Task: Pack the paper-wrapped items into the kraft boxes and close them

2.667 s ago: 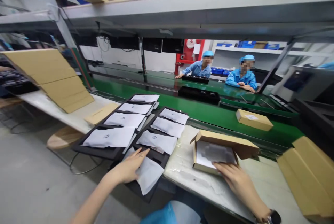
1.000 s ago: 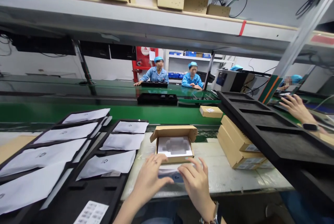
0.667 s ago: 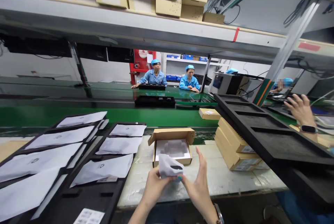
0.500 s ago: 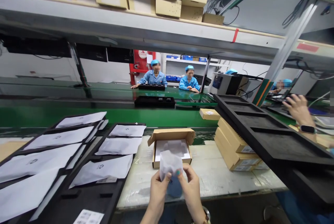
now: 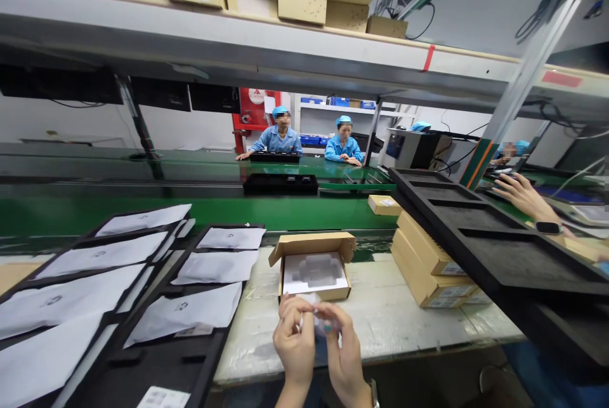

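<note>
Since half a second ago the small white pouch [image 5: 311, 314] has been crumpled low between both hands. Left hand [image 5: 294, 338] and right hand [image 5: 343, 351] fingers pinch it above the counter [image 5: 404, 313]; the open box [image 5: 314, 266] waits unfilled.

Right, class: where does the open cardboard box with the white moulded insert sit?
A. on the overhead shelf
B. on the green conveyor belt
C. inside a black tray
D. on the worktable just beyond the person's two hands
D: the open cardboard box rests on the worktable, just past the left hand and right hand, short of the green conveyor belt.
</note>
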The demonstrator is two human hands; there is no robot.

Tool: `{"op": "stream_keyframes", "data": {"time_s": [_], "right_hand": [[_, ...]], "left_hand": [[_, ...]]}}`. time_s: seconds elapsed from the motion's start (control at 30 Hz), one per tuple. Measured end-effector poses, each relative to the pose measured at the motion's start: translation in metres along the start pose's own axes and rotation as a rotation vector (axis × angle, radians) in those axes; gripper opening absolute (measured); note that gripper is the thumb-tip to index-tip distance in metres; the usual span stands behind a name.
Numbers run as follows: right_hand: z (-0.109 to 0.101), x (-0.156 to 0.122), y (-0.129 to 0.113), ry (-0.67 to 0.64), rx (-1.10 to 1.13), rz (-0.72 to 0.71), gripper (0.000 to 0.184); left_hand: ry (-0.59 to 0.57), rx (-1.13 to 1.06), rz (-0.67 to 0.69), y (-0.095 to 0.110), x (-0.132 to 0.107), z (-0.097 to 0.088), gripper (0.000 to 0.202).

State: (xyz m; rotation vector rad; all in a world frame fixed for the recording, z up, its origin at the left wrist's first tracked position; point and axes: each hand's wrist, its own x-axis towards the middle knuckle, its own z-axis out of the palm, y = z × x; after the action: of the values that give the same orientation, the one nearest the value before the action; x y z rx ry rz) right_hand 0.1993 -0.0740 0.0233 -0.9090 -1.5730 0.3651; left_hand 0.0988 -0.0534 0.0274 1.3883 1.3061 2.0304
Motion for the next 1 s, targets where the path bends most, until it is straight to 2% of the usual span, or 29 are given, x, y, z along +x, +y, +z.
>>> {"op": "stream_keyframes", "data": {"time_s": [0.07,0.1,0.27,0.37,0.43,0.5,0.57,0.63,0.7,0.8,0.9,1.0], "right_hand": [[-0.010,-0.006,0.009,-0.159,0.032,-0.038,0.036],[-0.013,-0.010,0.013,-0.200,0.031,-0.033,0.037],[-0.015,-0.036,0.023,-0.216,0.072,0.154,0.035],[-0.016,-0.038,0.027,-0.228,0.120,0.110,0.035],[-0.021,-0.020,0.030,-0.227,0.054,-0.011,0.037],[-0.027,0.013,0.033,-0.250,-0.109,-0.177,0.042],[-0.028,0.053,0.036,-0.373,-0.338,-0.285,0.047],[-0.024,0.090,0.041,-0.587,-0.548,-0.258,0.046],[-0.014,0.116,0.049,-0.731,-0.626,-0.213,0.043],[0.000,0.140,0.068,-0.841,-0.607,-0.168,0.041],[0.010,0.156,0.089,-0.921,-0.589,-0.061,0.029],[0.018,0.161,0.106,-0.890,-0.595,0.065,0.029]], "left_hand": [[-0.022,-0.010,0.047,-0.002,0.002,0.001,0.027],[-0.008,-0.028,0.031,-0.003,0.002,0.002,0.024],[0.096,-0.072,-0.144,-0.014,0.012,0.003,0.017],[0.156,0.002,-0.143,-0.024,0.028,-0.008,0.016],[0.140,0.072,-0.115,-0.031,0.040,-0.015,0.016],[0.041,0.164,-0.052,-0.039,0.049,-0.018,0.023],[-0.079,0.300,0.013,-0.048,0.053,-0.015,0.049],[-0.149,0.457,0.025,-0.058,0.053,-0.008,0.083],[-0.164,0.559,0.001,-0.068,0.051,-0.001,0.100],[-0.175,0.602,-0.010,-0.077,0.049,0.004,0.105],[-0.187,0.606,-0.019,-0.079,0.047,0.002,0.107],[-0.201,0.608,-0.023,-0.079,0.047,-0.001,0.106]]}}
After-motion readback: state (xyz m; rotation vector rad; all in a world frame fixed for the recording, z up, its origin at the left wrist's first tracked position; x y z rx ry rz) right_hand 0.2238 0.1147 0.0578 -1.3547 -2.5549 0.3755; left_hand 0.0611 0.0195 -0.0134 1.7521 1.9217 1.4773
